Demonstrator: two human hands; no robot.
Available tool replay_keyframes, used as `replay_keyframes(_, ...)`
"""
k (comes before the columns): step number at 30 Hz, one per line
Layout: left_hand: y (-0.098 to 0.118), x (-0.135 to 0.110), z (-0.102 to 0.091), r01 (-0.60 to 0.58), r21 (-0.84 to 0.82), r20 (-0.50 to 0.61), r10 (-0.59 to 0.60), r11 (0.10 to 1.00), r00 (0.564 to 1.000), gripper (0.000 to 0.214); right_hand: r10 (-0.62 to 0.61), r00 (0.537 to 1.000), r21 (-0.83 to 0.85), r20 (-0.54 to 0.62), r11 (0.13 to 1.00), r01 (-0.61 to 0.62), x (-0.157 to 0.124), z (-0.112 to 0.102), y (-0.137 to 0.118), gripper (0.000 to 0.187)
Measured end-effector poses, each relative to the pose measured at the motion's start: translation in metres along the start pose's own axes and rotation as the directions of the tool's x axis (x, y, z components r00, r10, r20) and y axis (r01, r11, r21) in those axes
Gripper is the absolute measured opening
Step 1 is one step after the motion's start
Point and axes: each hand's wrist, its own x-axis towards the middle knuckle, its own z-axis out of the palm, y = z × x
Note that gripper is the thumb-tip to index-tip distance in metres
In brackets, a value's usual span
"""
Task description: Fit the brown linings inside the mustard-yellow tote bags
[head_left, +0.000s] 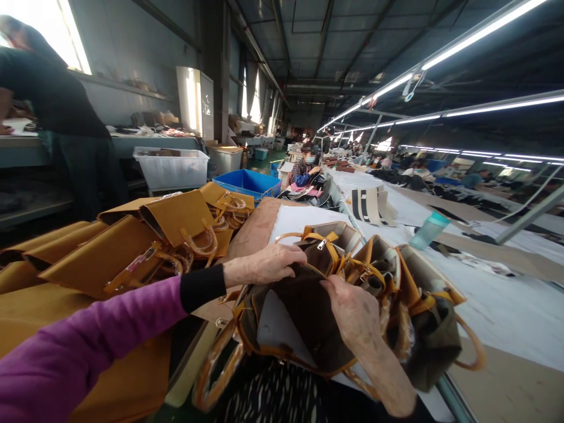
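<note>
In front of me an unfinished handbag (315, 320) lies with its mouth spread wide, showing dark lining and a pale panel inside. My left hand (275, 263) pinches the far edge of its opening between thumb and fingers. My right hand (355, 311) is closed on the same edge further right, thumb on top, with its other fingers partly hidden. A plastic-wrapped tan handle (218, 367) hangs from the bag's near left side. Beside my right hand, more open handbags (434, 329) with tan trim stand close together. A zipper pull (322, 244) shows just beyond my hands.
Mustard-coloured bags (118, 252) are piled at left. Behind them are a blue bin (251, 181) and a clear plastic tub (171, 167). A teal bottle (429, 231) stands on the long white table (497, 299). One person (57, 106) leans at left; another (304, 170) sits further back.
</note>
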Motion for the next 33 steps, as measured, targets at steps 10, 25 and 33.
replay_keyframes(10,0.005,0.010,0.004,0.125,0.127,-0.053,-0.120,0.984,0.991,0.011,-0.027,1.000,-0.025,0.001,0.999,0.027,0.000,-0.004,-0.007,0.026)
replay_keyframes(25,0.012,0.014,0.004,0.261,0.160,-0.093,-0.249,0.952,0.964,0.017,0.008,0.996,-0.019,0.085,1.000,-0.006,0.022,-0.004,-0.030,0.025)
replay_keyframes(33,0.009,0.013,0.007,0.284,0.163,-0.086,-0.273,0.945,0.958,0.018,-0.123,0.986,0.081,0.115,0.990,0.114,0.032,-0.006,-0.035,0.019)
